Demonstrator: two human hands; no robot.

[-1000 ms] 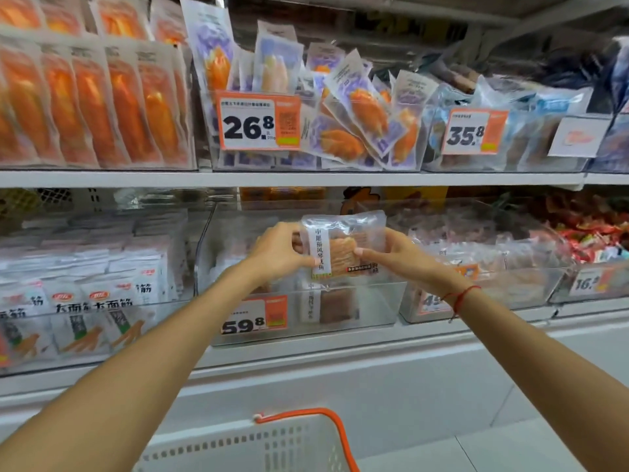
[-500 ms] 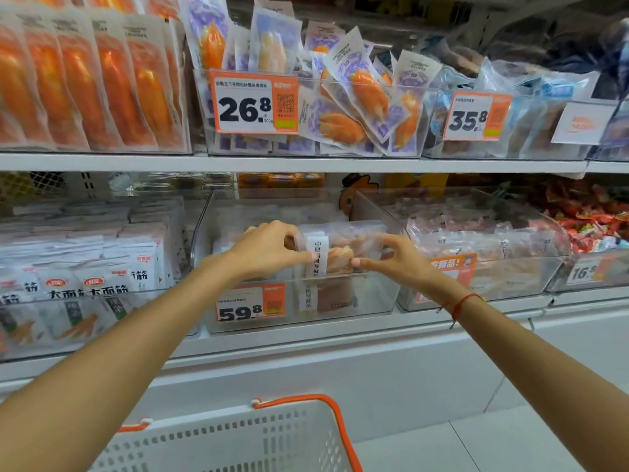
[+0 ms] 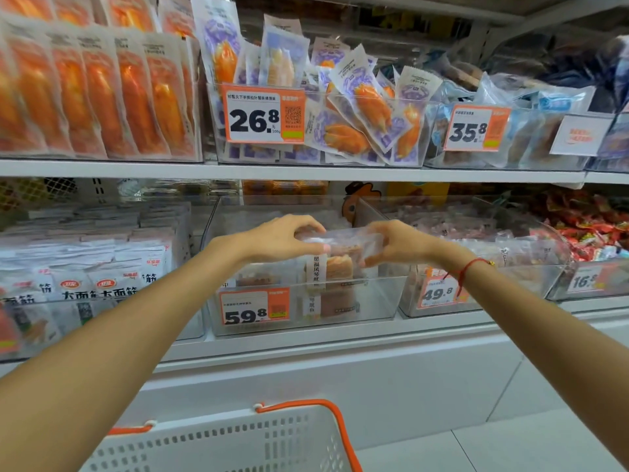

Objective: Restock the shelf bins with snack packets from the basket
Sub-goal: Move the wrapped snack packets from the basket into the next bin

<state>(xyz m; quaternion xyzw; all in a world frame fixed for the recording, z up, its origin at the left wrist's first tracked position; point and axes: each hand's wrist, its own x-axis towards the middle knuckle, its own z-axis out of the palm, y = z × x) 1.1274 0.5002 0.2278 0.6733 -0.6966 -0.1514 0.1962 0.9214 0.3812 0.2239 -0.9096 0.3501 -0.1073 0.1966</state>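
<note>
Both hands, left [image 3: 279,238] and right [image 3: 396,241], pinched a packet [image 3: 343,241] above the bin [image 3: 374,301]'s front edge; released crooked, it could topple flat.

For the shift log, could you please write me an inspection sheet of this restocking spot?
Surface: lower shelf carries clear bins; upper shelf is stocked too.
Job's things: snack packet held over the 59.8 bin, which already holds packets; white basket with orange handle below.
Clutter: loose purple packets piled unevenly in the 26.8 bin.
Grippers: left hand and right hand each pinch one end of the packet.
Cables: nothing seen.
Surroundings: tiled floor; red packets far right.
</note>
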